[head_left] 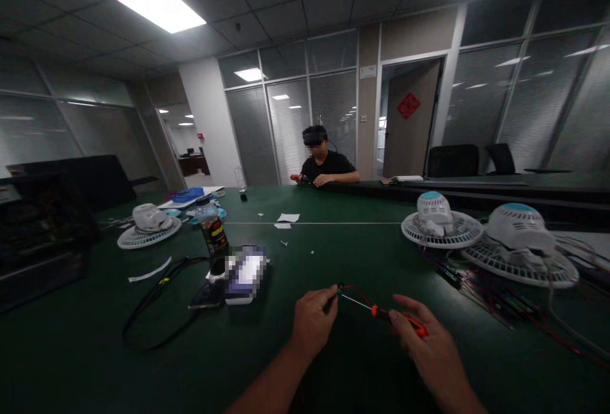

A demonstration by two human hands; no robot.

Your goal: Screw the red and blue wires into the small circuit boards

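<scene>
My left hand (312, 322) is closed, pinching a small dark and green part (340, 288) that has a thin red wire (357, 289) running from it. In my right hand (426, 341) is a screwdriver (381, 313) with an orange and black handle. Its metal shaft points left, and the tip is at or very close to the small part; whether they touch I cannot tell. Thumb and fingers hold the handle, with the index finger raised off it. Both hands are above the green table (286, 369).
White fan heads on round grilles stand right (441, 230) and left (150, 227), with loose wires and circuit boards (495, 293) at right. Left are a bottle (213, 230), a phone (207, 293), a black cable (138, 309) and paper scraps (288, 218). Another person (328, 163) sits opposite.
</scene>
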